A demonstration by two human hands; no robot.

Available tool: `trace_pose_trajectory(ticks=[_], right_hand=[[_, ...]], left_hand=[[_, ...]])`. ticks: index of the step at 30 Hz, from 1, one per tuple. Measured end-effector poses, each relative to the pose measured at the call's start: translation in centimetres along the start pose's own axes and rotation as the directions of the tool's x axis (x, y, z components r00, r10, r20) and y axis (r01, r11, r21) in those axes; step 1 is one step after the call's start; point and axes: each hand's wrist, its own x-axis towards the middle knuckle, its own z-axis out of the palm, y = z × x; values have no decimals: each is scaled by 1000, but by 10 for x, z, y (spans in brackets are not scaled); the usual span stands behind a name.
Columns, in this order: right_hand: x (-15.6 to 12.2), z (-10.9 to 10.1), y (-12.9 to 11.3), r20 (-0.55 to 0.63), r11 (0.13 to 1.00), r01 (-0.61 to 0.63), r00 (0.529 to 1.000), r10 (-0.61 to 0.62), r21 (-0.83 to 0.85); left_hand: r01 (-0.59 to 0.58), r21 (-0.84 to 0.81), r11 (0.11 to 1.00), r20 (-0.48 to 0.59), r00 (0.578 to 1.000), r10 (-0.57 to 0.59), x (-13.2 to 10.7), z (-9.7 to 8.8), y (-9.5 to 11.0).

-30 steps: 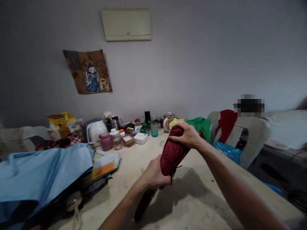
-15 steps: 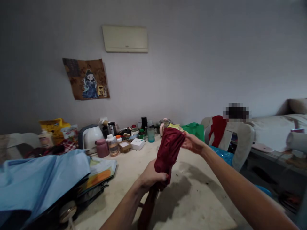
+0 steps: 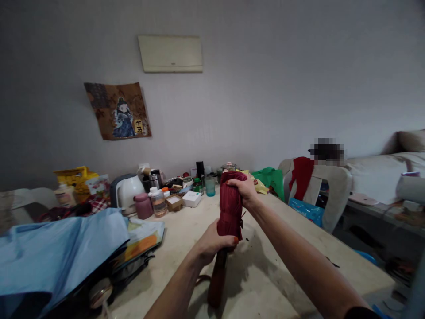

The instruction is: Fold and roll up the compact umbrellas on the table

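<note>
A folded dark red umbrella (image 3: 230,206) is held upright, slightly tilted, over the pale table (image 3: 186,230). Its brown handle (image 3: 217,279) points down toward me, with a thin strap loop beside it. My left hand (image 3: 212,241) is closed around the lower end of the red cloth, just above the handle. Up near the top, my right hand (image 3: 244,188) wraps the cloth from the right side, its fingers lying over the front. A small dark tie sticks out at the cloth's right edge.
A light blue umbrella (image 3: 66,248) lies spread on the left. Along the back stand a white kettle (image 3: 131,192), a pink jar (image 3: 143,206), a clear bottle (image 3: 158,201), a white box (image 3: 191,199) and a blue cup (image 3: 210,186). A chair (image 3: 338,195) stands at right.
My right hand has come in from the right and now grips the upper cloth. The cloth, loose and flared at the top before, is now narrower and more upright.
</note>
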Motion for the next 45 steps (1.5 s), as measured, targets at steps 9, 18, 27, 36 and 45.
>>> trace_pose_trajectory(ticks=[9, 18, 27, 36, 45], right_hand=[[-8, -7, -19, 203, 976, -34, 979, -11, 214], [-4, -9, -9, 140, 991, 66, 987, -82, 118], [-82, -44, 15, 311, 495, 523, 838, -449, -694], [-87, -45, 51, 655, 32, 718, 651, -383, -695], [-91, -41, 34, 543, 609, 554, 808, -228, -568]], left_hand=[[8, -108, 994, 11, 1000, -7, -4, 5, -12], [114, -317, 942, 102, 991, -86, -2, -5, -20], [66, -480, 875, -217, 957, -191, 3, 7, -8], [-1, -485, 874, -279, 948, -153, 2, 3, -7], [13, -533, 846, -291, 936, -197, 0, 8, -2]])
